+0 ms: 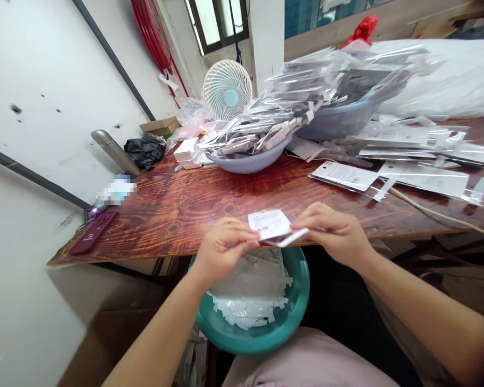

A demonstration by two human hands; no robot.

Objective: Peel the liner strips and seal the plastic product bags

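Note:
Both hands hold one small clear plastic packet (269, 223) with a white printed card inside, just over the table's front edge. My left hand (228, 244) pinches its left lower side between thumb and fingers. At the other end, my right hand (333, 231) grips the flap (293, 237), a white strip that is folded at an angle. Below them a teal basin (302, 285) rests near my lap, with many white paper strips (246, 312) in it. Similar flat packets (344, 176) lie on the table beyond my right hand.
A pale basin (250, 163) and a larger one (339, 121) are heaped with packets. A white fan (227, 90) stands behind. At left lie a maroon phone (94, 233) and a black plastic bag (145, 150). A cable (439, 211) crosses the wooden table (177, 199) at right.

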